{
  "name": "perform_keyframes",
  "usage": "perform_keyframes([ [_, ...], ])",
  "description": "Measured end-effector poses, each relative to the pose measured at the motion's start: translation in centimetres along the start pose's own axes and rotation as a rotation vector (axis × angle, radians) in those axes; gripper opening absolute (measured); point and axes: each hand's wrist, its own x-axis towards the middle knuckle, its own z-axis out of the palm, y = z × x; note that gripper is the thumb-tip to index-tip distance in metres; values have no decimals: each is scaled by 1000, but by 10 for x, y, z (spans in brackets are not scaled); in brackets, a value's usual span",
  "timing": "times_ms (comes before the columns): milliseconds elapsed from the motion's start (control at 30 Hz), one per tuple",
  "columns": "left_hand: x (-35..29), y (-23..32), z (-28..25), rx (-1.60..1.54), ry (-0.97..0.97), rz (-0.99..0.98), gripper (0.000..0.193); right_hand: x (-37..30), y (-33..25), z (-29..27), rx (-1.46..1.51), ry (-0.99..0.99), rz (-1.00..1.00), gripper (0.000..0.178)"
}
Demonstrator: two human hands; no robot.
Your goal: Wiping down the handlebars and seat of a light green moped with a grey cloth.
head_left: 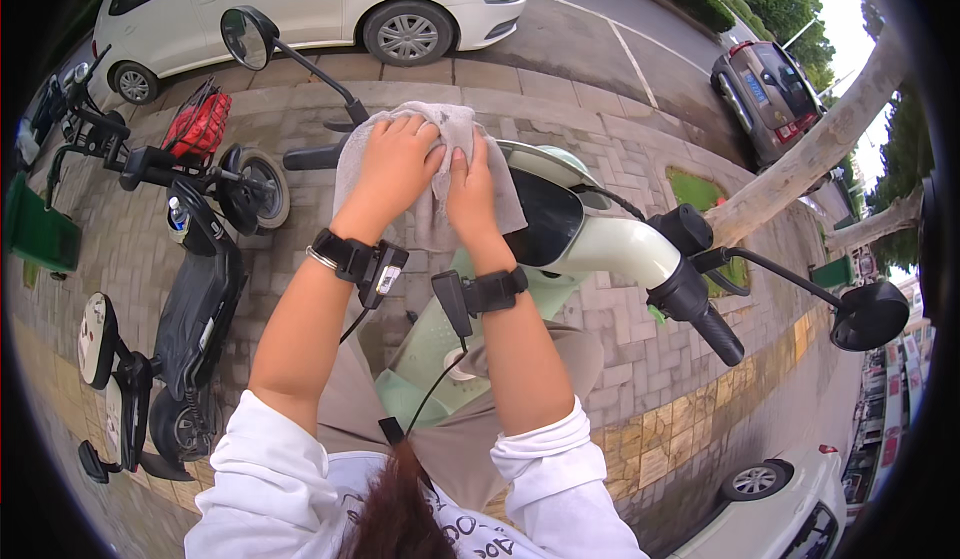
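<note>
A pale grey-pink cloth (508,199) is draped over the left part of a light green scooter's handlebar (615,246). My left hand (395,167) presses on the cloth from above, its fingers bent over it. Close beside it, my right hand (471,187) grips a bunched fold of the same cloth. The two thumbs nearly meet. Beyond the cloth the black left grip (312,157) sticks out, and the left mirror (250,39) stands on its stalk. At the right are the bare right grip (716,335) and the right mirror (868,316). What lies under the cloth is hidden.
To the left, a black scooter (195,309) and another two-wheeler with a red bundle (200,124) stand on the brick paving (640,344). A white car (300,4) is parked ahead. Beyond the right handlebar rises a tree trunk (810,154), near a grey car (765,94).
</note>
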Motion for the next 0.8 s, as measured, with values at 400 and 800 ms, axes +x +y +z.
perform_keyframes([
  [400,-40,77,50,-256,65,56,32,-72,-15,-71,26,144,165,36],
  [800,-4,209,54,-798,262,309,27,-79,-132,-206,-1011,452,-388,39],
])
